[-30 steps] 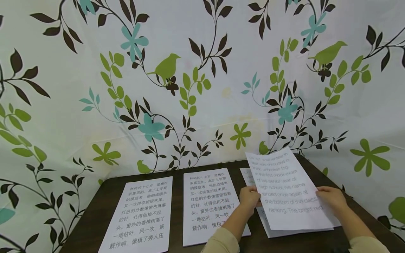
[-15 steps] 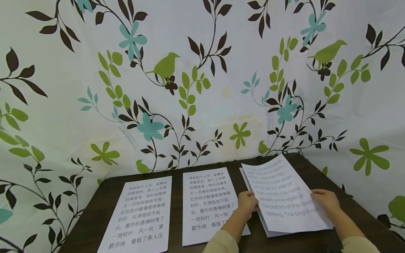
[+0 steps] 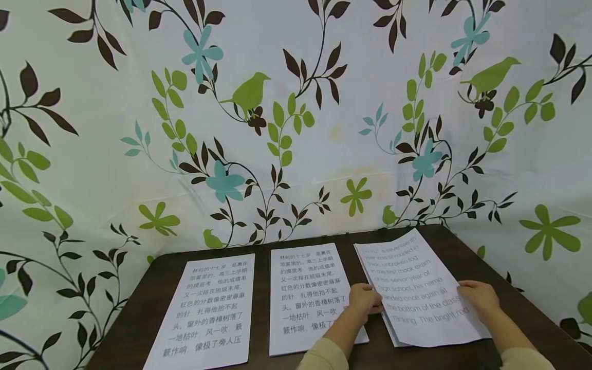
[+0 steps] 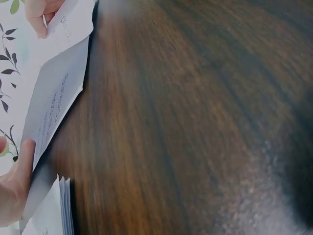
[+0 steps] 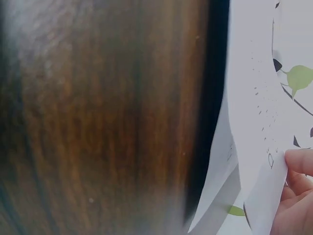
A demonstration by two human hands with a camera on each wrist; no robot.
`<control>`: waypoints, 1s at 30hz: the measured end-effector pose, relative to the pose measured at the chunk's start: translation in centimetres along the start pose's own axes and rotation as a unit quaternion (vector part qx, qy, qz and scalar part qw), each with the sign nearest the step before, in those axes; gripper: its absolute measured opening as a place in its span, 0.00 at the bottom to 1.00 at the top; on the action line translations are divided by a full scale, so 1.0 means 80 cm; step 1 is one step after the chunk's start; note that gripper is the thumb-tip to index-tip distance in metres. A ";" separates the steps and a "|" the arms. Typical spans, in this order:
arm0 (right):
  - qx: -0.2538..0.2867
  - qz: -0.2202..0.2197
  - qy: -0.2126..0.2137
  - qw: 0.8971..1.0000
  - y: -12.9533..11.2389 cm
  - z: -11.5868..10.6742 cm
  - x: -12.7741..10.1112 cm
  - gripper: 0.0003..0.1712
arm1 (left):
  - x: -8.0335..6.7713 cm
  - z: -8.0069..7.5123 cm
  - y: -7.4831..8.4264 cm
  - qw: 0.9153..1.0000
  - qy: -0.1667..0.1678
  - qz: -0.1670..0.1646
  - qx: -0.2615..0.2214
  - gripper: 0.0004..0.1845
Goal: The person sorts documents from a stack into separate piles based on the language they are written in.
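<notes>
Hands (image 3: 364,300) and (image 3: 477,298) pinching the English printed sheet (image 3: 418,288) by its side edges, gotta square it on the stack (image 3: 393,334).

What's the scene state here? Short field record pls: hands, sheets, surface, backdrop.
left hand: pinches left edge of the English sheet
right hand: holds the same sheet's right edge
English sheet: atop a small paper stack at the table's right
Chinese sheets: two, lying flat, one left, one middle
surface: dark wooden table
backdrop: floral cloth with green birds
</notes>
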State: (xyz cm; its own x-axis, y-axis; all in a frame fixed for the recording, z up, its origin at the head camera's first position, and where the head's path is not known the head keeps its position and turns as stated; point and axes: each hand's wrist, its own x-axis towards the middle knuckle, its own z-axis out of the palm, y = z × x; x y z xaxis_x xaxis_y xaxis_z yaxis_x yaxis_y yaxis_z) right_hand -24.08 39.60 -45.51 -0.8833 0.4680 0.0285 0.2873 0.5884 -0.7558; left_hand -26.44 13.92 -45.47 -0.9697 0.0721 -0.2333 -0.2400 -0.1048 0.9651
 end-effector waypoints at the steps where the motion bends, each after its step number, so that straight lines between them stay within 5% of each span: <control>1: 0.000 0.002 0.001 1.000 0.001 0.001 0.001 0.20 | -0.001 -0.001 0.001 1.000 -0.001 0.003 0.000 0.19; 21: -0.013 0.006 0.005 1.000 -0.004 -0.008 0.002 0.23 | 0.000 -0.021 0.010 0.999 -0.003 0.006 0.046 0.17; 30: -0.045 -0.042 0.015 0.998 0.038 -0.003 0.042 0.28 | 0.001 -0.035 0.018 0.999 -0.015 0.006 0.045 0.17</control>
State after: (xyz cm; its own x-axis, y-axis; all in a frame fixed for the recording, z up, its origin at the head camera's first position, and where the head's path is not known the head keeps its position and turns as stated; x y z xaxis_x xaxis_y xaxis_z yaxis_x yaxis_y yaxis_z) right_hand -26.10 43.16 -47.55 -0.8944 0.4337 0.1093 0.2467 0.6822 -0.6883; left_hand -27.01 11.01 -44.40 -0.9705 0.1005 -0.2191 -0.2219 -0.0172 0.9749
